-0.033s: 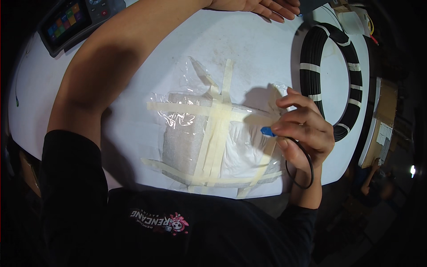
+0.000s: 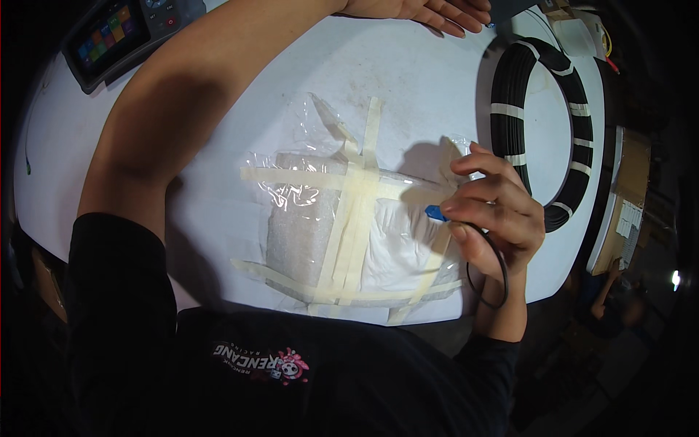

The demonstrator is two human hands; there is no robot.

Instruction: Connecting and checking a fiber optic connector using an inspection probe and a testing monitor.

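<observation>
My right hand (image 2: 502, 215) pinches a thin black cable (image 2: 501, 271) at its blue connector (image 2: 435, 213) between thumb and fingers. The cable loops down beside the wrist. Below the connector lies a flat packet (image 2: 306, 226) of clear plastic and foam, crossed by strips of cream masking tape, with a white patch on its right half. My left arm reaches across to the far side, where my left hand (image 2: 426, 11) is held with its fingers stretched out; part of it is cut off by the upper edge.
A large coil of black cable (image 2: 510, 87), bound with white bands, lies at the right of the white table (image 2: 408, 65). A handheld tester (image 2: 109, 40) with a lit screen sits far left. Cardboard (image 2: 622, 197) and another person (image 2: 611, 306) are beyond the right edge.
My right hand and the blue connector have shifted very slightly to the left. My left arm looks unmoved.
</observation>
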